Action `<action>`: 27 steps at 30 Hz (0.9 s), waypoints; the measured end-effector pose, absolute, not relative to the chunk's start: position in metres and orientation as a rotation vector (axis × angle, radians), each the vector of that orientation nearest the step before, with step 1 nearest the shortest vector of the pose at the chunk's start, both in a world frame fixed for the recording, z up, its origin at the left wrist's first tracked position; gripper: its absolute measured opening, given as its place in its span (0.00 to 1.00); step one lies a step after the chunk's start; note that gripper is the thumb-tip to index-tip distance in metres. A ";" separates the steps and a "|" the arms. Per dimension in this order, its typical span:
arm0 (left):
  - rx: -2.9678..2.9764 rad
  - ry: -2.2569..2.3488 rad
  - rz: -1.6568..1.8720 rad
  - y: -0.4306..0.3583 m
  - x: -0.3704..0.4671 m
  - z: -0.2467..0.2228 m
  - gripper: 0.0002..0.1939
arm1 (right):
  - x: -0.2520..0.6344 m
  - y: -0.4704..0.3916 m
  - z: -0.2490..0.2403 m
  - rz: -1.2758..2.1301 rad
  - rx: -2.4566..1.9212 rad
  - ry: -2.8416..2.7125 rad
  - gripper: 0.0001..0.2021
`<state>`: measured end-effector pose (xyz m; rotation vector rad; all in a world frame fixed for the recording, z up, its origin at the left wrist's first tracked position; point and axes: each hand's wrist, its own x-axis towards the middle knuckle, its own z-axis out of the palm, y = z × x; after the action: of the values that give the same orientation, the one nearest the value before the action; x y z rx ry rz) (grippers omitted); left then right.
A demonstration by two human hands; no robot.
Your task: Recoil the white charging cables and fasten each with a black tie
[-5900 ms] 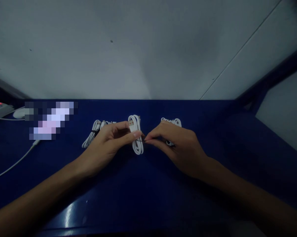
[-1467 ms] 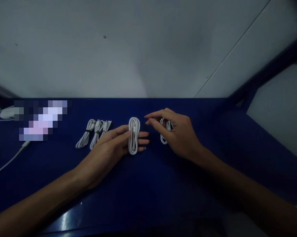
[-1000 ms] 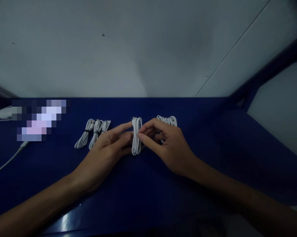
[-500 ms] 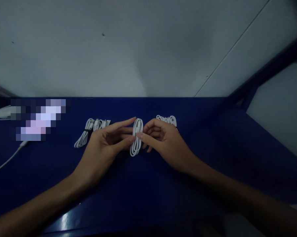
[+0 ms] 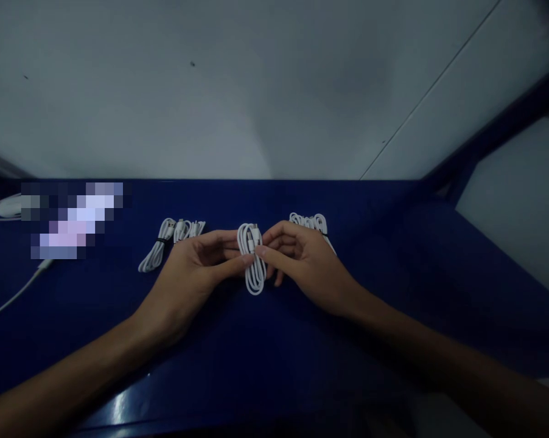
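- Frame centre: left hand (image 5: 187,267) and right hand (image 5: 311,261) together pinch one coiled, slender white cable (image 5: 255,278).
- Slackened pressure could let its loops splay and unravel.

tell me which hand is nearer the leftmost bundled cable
Left. The left hand is just right of the leftmost bundled cable; the right hand is farther right, on the far side of the held cable.
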<state>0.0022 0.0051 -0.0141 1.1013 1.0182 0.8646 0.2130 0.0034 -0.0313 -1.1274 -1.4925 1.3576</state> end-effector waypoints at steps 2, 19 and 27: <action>1.085 1.006 0.866 0.006 0.002 -0.016 0.16 | 0.213 0.004 -0.032 1.354 -1.135 -1.498 0.11; 1.064 1.028 0.876 0.005 0.003 -0.012 0.13 | 0.211 -0.003 -0.027 1.294 -1.106 -1.533 0.12; 1.017 1.001 0.880 0.004 0.002 -0.013 0.15 | 0.208 -0.004 -0.029 1.270 -1.077 -1.470 0.12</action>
<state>0.0017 0.0044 -0.0132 1.0175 1.0009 0.8798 0.2077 -0.0035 -0.0288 -1.0768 -1.4702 1.2704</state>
